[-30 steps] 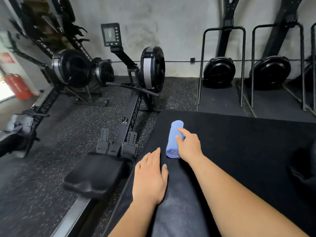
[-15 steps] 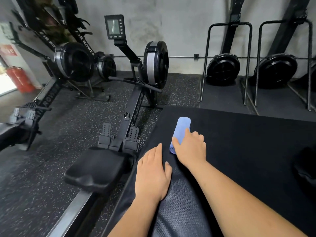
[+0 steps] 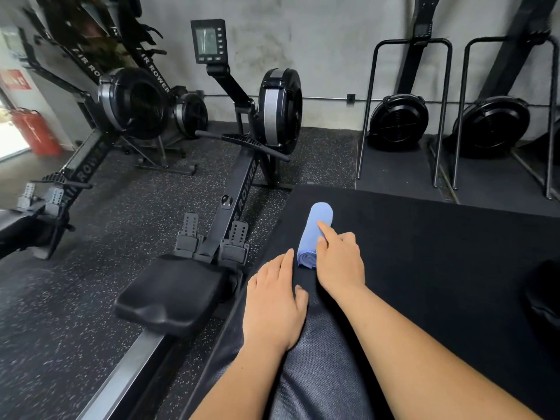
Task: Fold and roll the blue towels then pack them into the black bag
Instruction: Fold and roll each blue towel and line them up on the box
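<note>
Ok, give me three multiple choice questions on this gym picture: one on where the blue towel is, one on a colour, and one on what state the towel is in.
1. Where does the blue towel lie?
A. on a shelf
B. on the black mat
C. hung on a hook

2. What colour is the fire extinguisher at the far left?
A. red
B. yellow
C. green

3. What state is the towel in?
A. spread flat
B. crumpled in a heap
C. rolled up

Answers:
1 B: it lies on the mat, with the forefinger of the right hand touching it.
2 A: its body is plainly red.
3 C: it is a tight cylinder, and its near end shows the spiral layers.
</note>
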The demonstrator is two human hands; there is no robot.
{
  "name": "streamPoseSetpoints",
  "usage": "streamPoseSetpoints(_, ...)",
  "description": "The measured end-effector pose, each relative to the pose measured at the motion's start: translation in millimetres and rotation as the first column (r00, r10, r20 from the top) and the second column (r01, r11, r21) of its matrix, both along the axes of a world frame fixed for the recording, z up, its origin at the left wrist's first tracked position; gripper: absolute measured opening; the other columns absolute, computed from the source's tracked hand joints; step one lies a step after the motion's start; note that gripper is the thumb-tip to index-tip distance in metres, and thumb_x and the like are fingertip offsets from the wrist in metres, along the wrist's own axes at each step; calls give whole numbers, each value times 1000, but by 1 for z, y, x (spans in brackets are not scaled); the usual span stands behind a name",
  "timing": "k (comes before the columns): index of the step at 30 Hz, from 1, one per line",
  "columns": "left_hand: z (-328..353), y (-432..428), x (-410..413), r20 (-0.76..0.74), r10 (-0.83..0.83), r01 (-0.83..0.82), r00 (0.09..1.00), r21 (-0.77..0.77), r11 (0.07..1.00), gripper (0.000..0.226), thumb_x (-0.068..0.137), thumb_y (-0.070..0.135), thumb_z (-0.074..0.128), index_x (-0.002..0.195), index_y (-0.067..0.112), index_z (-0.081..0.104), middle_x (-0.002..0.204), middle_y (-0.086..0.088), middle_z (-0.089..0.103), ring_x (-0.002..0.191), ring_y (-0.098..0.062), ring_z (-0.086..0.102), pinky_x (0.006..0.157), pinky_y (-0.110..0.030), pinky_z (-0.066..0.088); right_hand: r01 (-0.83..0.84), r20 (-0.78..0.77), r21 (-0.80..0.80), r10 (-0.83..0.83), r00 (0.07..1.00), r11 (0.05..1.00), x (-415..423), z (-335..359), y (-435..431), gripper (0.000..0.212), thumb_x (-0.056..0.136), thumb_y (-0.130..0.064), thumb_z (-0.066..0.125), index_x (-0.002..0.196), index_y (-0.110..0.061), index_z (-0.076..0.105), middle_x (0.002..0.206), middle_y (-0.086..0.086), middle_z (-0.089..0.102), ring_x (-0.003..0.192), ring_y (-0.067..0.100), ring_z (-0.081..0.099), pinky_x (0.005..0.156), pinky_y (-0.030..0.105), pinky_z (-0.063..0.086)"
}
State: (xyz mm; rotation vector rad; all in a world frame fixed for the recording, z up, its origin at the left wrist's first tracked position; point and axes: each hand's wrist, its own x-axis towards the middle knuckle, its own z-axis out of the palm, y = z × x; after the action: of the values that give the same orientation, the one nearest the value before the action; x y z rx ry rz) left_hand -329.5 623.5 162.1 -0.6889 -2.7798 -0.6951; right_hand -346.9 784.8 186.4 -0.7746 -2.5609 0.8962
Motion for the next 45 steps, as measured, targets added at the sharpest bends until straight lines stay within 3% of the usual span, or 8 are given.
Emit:
streamPoseSetpoints(4, 0, -1, -1, -3, -23, 23, 1000, -32, 999, 68, 97, 40, 36, 163, 30, 26, 162, 16, 36, 148, -13, 33, 119, -38, 31, -38, -7, -44, 38, 999, 998, 5, 3, -1, 47, 105, -58, 39, 151, -49, 43, 122, -6, 42, 117, 21, 50, 96, 45, 51)
streamPoseSetpoints(12, 1, -2, -2, 33, -27, 28, 999, -18, 999, 62, 98, 39, 35, 160, 34, 32, 155, 20, 42, 145, -14, 33, 118, -38, 31, -72, 12, -39, 73, 997, 997, 17, 9, -2, 50, 104, -60, 41, 152, -46, 43, 136, -4, 40, 125, 22, 48, 100, 43, 49)
streamPoseSetpoints(18, 13, -11, -5, 140, -95, 80, 986, 106, 991, 64, 97, 29, 56, 158, 19, 42, 153, -1, 53, 144, -23, 44, 120, -40, 34, -128, 109, -6, 128, 986, 992, 38, 29, -12, 54, 105, -59, 41, 156, -45, 36, 155, 3, 30, 139, 29, 37, 105, 42, 44)
streamPoseSetpoints(22, 39, -35, 4, 140, -92, 82, 986, 73, 994, 63, 100, 27, 59, 159, 17, 40, 158, -1, 49, 146, -27, 40, 121, -40, 32, -173, 191, 101, 152, 970, 980, 56, 55, -33, 54, 105, -60, 40, 157, -42, 37, 155, 4, 31, 133, 29, 35, 100, 43, 46)
streamPoseSetpoints(33, 82, -191, 99, 165, 100, -93, 981, -48, 994, 69, 103, 40, 53, 164, 24, 27, 164, 2, 37, 148, -26, 33, 120, -38, 32, -410, 245, 161, 366, 898, 898, 128, 98, -169, 58, 105, -61, 41, 159, -43, 32, 159, 8, 30, 142, 34, 30, 111, 50, 43)
streamPoseSetpoints(45, 36, -393, 224, 272, 403, -386, 874, -116, 915, 69, 105, 44, 51, 166, 22, 23, 167, -4, 30, 150, -31, 29, 124, -41, 27, -746, 361, 103, 674, 644, 658, 203, 75, -364, 59, 106, -60, 40, 161, -43, 27, 159, 4, 27, 141, 30, 31, 109, 45, 43)
